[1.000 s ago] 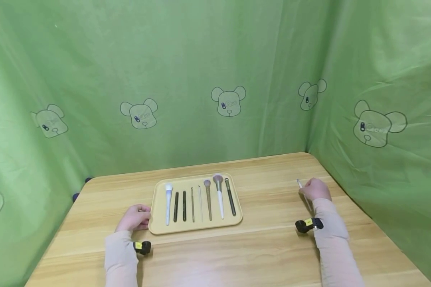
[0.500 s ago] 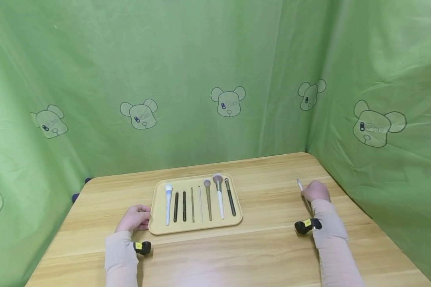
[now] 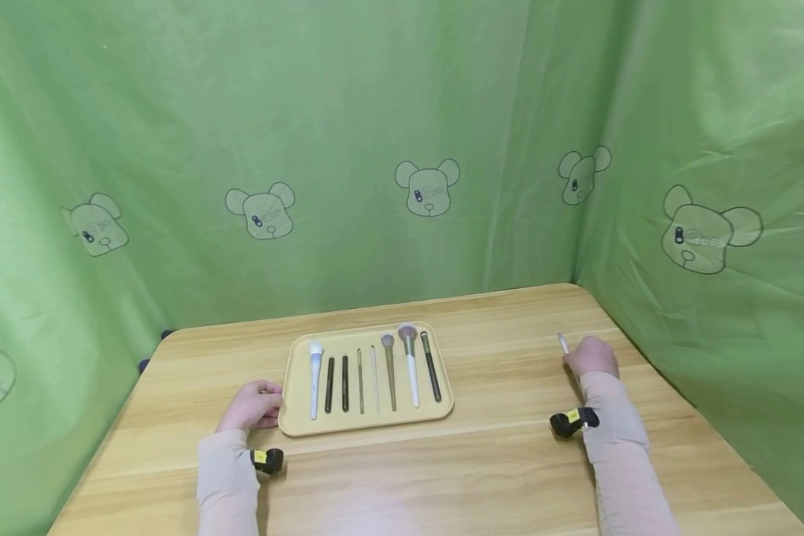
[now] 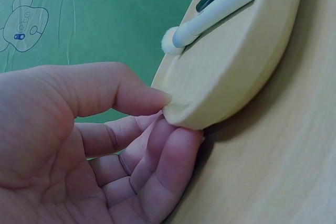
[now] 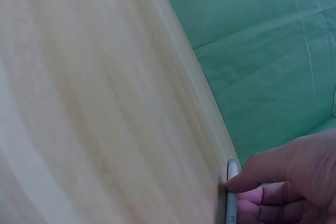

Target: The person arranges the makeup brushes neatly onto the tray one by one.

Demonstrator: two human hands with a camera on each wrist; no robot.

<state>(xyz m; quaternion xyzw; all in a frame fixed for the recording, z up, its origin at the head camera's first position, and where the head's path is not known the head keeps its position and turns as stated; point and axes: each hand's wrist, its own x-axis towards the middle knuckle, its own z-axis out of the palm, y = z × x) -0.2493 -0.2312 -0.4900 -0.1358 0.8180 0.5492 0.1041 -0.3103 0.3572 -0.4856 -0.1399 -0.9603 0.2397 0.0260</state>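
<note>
In the head view a pale yellow tray (image 3: 297,402) holds a row of makeup brushes, among them a white brush (image 3: 315,383) on the left and a large fluffy brush (image 3: 412,365) with a white handle on the right. My left hand (image 3: 249,406) pinches the tray's near left corner. Seen in the left wrist view, the thumb lies over the rim and the fingers curl under it. Far to the right of the tray, my right hand (image 3: 592,357) pinches a slim white stick (image 5: 231,203) close to the tabletop. The fingers hide part of this stick.
The wooden table (image 3: 496,476) extends around both hands. Green curtains (image 3: 348,112) with bear-head prints hang behind it and along its sides. Two short dark pencil-like sticks, one of them this black stick (image 3: 329,385), lie beside the white brush in the tray.
My right hand has closed down over more of the white stick, so less of its tip shows, and has shifted slightly. The left hand stays at the tray corner.
</note>
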